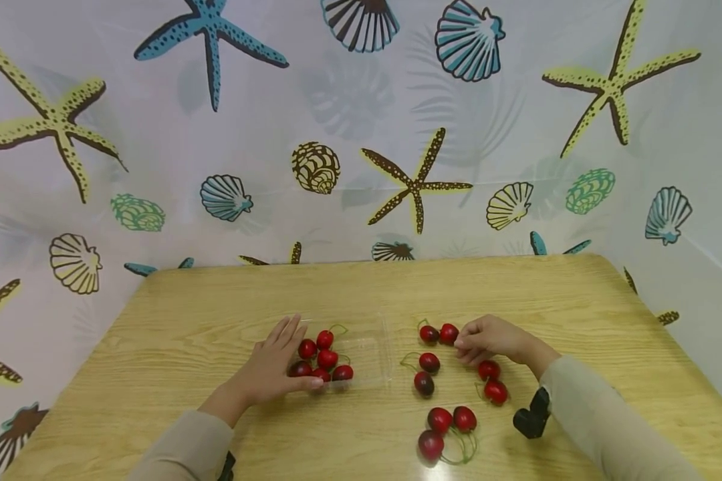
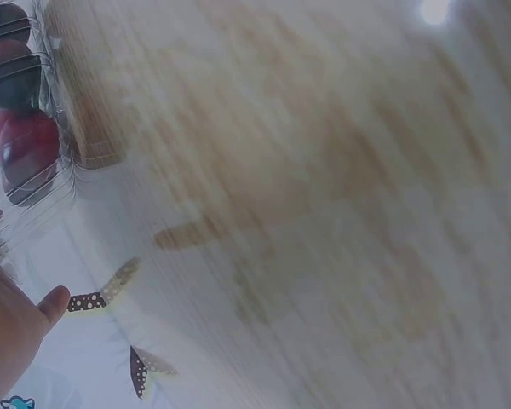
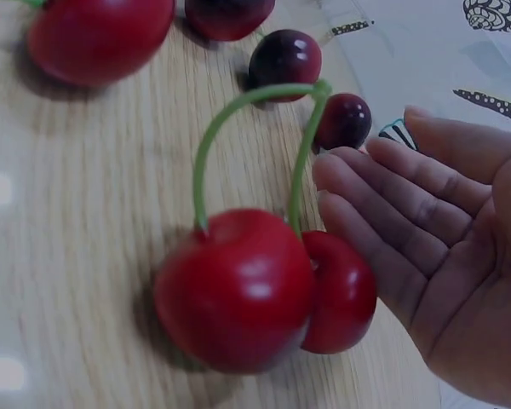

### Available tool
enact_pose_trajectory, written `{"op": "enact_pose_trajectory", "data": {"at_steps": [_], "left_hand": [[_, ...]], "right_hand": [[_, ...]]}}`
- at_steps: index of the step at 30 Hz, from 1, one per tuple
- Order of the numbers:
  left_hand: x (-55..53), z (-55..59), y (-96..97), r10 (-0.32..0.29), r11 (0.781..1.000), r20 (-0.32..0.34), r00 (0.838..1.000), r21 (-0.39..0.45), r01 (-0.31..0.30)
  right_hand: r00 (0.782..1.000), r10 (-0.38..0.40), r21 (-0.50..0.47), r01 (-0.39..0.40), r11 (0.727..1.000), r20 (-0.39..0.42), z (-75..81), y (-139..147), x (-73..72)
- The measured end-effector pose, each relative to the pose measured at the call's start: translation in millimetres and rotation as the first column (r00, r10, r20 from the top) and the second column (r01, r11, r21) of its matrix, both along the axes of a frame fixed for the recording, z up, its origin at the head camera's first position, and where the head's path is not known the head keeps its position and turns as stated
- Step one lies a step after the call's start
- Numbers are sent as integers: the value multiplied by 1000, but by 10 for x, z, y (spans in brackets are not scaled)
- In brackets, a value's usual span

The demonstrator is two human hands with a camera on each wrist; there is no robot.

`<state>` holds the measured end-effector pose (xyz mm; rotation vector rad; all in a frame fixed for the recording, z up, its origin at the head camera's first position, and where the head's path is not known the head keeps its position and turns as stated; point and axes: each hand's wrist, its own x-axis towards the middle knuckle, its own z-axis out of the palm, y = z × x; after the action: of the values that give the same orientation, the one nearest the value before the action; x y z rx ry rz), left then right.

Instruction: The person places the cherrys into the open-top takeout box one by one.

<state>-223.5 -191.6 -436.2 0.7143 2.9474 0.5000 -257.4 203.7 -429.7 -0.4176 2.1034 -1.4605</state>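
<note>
Left hand (image 1: 271, 374) is laid along the left end of the clear box (image 1: 388, 354): fingers straight and spread, thumb stretched along the near side, nothing gripped. Boxed cherries (image 1: 327, 359) are bunched in the left part.

Right hand (image 1: 487, 339) is held at the back pair (image 1: 448, 334), right of the box. Fingers are loosely bent with thumb set apart, nothing seen held. Contact with the cherry can't be told.

On the table (image 1: 174, 401): middle pair (image 1: 429, 363) just nearer the body, right pair (image 1: 496, 392) close to the right wrist, front three (image 1: 440, 420) nearest.

Step in hand is judged to be a pick of the back pair. A light thumb-and-forefinger pinch should be used on the near cherry's sides; smooth round fruit could be rolled away by a poke. Whether the two are joined isn't clear, so the lift should be slow and the second cherry watched. The right pair's stem (image 3: 272, 90) is arched up and could be snagged, so the wrist should be raised first. If the box is to be filled, it should be braced lightly by the left hand; thin walls likely flex.
</note>
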Motion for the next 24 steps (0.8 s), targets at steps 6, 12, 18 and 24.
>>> {"op": "enact_pose_trajectory", "data": {"at_steps": [6, 12, 18, 24], "left_hand": [[-5, 0, -5, 0, 1000, 5, 1000, -13, 0], [-9, -19, -8, 0, 1000, 4, 1000, -15, 0], [-21, -23, -4, 0, 1000, 9, 1000, -15, 0], [-13, -23, -2, 2, 1000, 8, 1000, -9, -2]], "right_hand": [[999, 30, 47, -31, 998, 18, -20, 78, -12], [987, 133, 4, -134, 991, 86, -40, 194, -28], [956, 253, -46, -249, 967, 148, -21, 269, -24], [944, 291, -5, -294, 956, 157, -20, 245, 33]]}}
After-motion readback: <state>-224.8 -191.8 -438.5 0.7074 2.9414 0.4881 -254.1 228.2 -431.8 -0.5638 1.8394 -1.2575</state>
